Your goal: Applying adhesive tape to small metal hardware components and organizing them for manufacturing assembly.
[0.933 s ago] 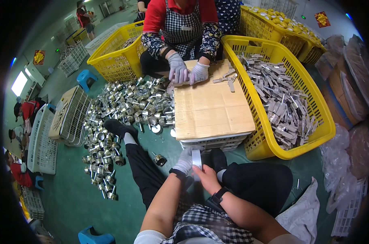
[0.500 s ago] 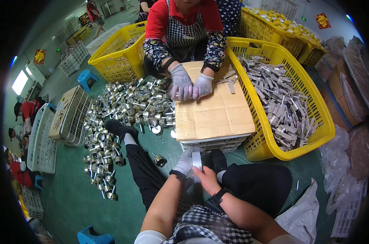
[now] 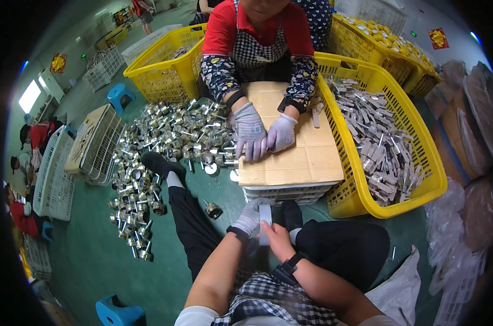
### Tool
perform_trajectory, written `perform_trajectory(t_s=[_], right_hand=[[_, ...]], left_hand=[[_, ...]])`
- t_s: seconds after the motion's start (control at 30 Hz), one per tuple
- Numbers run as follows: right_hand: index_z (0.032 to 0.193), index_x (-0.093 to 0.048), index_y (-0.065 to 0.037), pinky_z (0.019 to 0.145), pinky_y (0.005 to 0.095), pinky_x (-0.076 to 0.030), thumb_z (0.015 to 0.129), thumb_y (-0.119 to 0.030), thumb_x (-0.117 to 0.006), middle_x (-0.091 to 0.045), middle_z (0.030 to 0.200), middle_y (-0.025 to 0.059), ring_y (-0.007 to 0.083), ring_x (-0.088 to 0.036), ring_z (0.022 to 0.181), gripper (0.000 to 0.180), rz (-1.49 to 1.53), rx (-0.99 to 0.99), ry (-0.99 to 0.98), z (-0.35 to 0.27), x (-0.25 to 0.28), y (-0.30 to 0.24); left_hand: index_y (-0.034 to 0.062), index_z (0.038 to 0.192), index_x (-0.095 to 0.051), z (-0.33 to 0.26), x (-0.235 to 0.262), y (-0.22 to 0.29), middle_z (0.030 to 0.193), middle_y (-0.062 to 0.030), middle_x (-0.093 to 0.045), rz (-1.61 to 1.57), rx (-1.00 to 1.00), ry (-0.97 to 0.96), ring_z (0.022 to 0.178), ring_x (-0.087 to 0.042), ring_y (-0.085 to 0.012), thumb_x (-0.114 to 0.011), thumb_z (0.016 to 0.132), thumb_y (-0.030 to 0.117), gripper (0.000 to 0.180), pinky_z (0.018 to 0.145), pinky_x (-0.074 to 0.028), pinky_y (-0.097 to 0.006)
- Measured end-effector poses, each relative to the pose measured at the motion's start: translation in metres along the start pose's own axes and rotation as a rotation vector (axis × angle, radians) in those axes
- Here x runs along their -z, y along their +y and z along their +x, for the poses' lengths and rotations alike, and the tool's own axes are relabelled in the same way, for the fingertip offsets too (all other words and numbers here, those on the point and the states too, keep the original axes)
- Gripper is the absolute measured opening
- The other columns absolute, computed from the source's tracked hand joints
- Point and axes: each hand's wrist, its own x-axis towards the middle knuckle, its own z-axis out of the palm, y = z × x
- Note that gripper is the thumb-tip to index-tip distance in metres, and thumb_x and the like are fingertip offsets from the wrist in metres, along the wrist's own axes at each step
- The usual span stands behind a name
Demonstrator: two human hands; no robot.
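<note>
My left hand, in a pale knitted glove, closes around the left side of a flat, pale grey strip held upright between my legs. My bare right hand grips the strip's lower part, thumb along its face. What kind of thing the strip is, I cannot make out. Just beyond it stands a white crate topped by a cardboard sheet. Across from me, a co-worker's two gloved hands rest on that sheet, fingers pointing down over whatever lies under them.
Metal cup-shaped parts with stems are heaped on the green floor at the left, one part near my leg. A yellow basket of flat metal pieces stands right. Plastic bags, a white cloth and blue stools lie around.
The co-worker has leaned forward, and the gloved hands have gone from fists to flatter, spread fingers on the sheet. My hands keep the same hold on the strip. The view has shifted slightly.
</note>
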Motion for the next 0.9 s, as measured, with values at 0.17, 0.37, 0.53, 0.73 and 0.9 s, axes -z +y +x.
perform_trajectory(t_s=[0.17, 0.37, 0.53, 0.73, 0.9], right_hand=[[0.090, -0.059, 0.001, 0.064, 0.0236, -0.045, 0.089, -0.033, -0.052, -0.063, 0.079, 0.0072, 0.0105, -0.058, 0.069, 0.035, 0.071, -0.020, -0.051, -0.009, 0.003, -0.007], [0.090, -0.058, -0.002, 0.058, 0.0217, -0.042, 0.089, -0.032, -0.052, -0.063, 0.080, 0.0051, 0.0084, -0.056, 0.066, 0.031, 0.105, -0.003, -0.087, -0.023, 0.000, -0.019], [0.089, -0.057, -0.005, 0.040, 0.0200, -0.030, 0.090, -0.036, -0.049, -0.063, 0.081, 0.0043, 0.0058, -0.046, 0.048, 0.032, 0.081, -0.154, -0.123, -0.036, -0.002, -0.034], [0.070, -0.053, -0.007, 0.042, 0.0217, -0.027, 0.088, -0.037, -0.052, -0.046, 0.058, -0.0022, 0.0057, -0.036, 0.044, 0.035, -0.024, 0.095, 0.216, -0.002, 0.022, -0.024], [0.069, -0.050, -0.006, 0.056, 0.0219, -0.034, 0.087, -0.033, -0.055, -0.049, 0.064, 0.0001, 0.0080, -0.039, 0.057, 0.033, -0.296, 0.054, 0.165, 0.019, 0.043, -0.089]], left_hand=[[-0.0010, 0.095, -0.060, -0.011, -0.006, 0.007, 0.089, -0.0108, -0.063, 0.049, 0.011, -0.002, 0.076, -0.059, -0.0197, -0.052, 0.079, 0.006, 0.020, 0.069, -0.050, -0.030], [0.0069, 0.101, -0.059, -0.025, -0.015, 0.030, 0.087, -0.0050, -0.060, 0.227, 0.004, -0.074, 0.072, -0.056, -0.0140, -0.057, 0.070, -0.009, 0.035, 0.062, -0.048, -0.027], [0.0075, 0.102, -0.060, -0.047, -0.016, 0.023, 0.091, -0.0059, -0.061, 0.189, 0.018, -0.047, 0.077, -0.056, -0.0143, -0.054, 0.072, -0.009, 0.035, 0.068, -0.047, -0.027], [0.0029, 0.101, -0.060, -0.051, -0.026, 0.028, 0.096, -0.0072, -0.061, 0.031, 0.050, -0.049, 0.087, -0.057, -0.0160, -0.059, 0.070, -0.007, 0.032, 0.080, -0.046, -0.028], [0.0030, 0.098, -0.061, -0.044, -0.005, -0.001, 0.099, -0.0098, -0.062, 0.183, -0.019, 0.017, 0.091, -0.058, -0.0159, -0.059, 0.070, -0.005, 0.030, 0.083, -0.045, -0.028]])
